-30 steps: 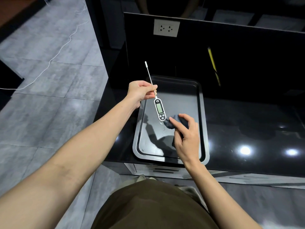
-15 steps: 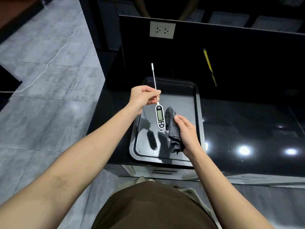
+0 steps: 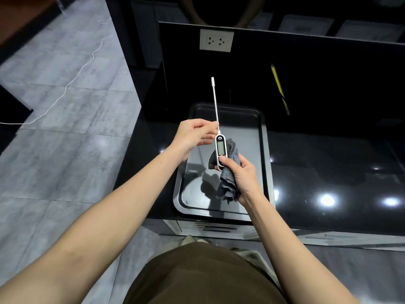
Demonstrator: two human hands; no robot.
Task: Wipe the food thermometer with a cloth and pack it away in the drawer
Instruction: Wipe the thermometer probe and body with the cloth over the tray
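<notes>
- A glossy black counter (image 3: 328,172) fills the right and middle of the view, with ceiling lights reflected as bright spots on its surface. Grey tiled floor (image 3: 65,150) lies to its left.
- A black upright panel (image 3: 306,73) rises along the far edge of the counter. A white double wall socket (image 3: 216,40) is set in its upper left part.
- A dark metal tray (image 3: 266,172), rectangular with rounded corners, sits on the counter at its near left corner. This tray is the landmark for everything below.
- The person's olive-brown garment (image 3: 197,277) shows at the bottom, nearer the camera than the tray.
- The left hand (image 3: 195,137) hovers over the tray's far left part. Its thumb and fingertips are pinched closed on the thin probe just above the thermometer's body.
- The right hand (image 3: 243,174) hovers over the middle of the tray. Its fingers are curled around a bunched grey cloth (image 3: 228,185), and the thumb presses on the lower end of the thermometer's body, with cloth behind it.
- The food thermometer (image 3: 220,148) is held in the air above the tray's centre, between both hands. Its white body and display face the camera, and its long probe points away past the tray's far edge.
- A thin white cable (image 3: 72,82) trails across the floor, well left of the tray.
- A yellow streak (image 3: 279,88) shows on the panel, beyond the tray's far right corner.
</notes>
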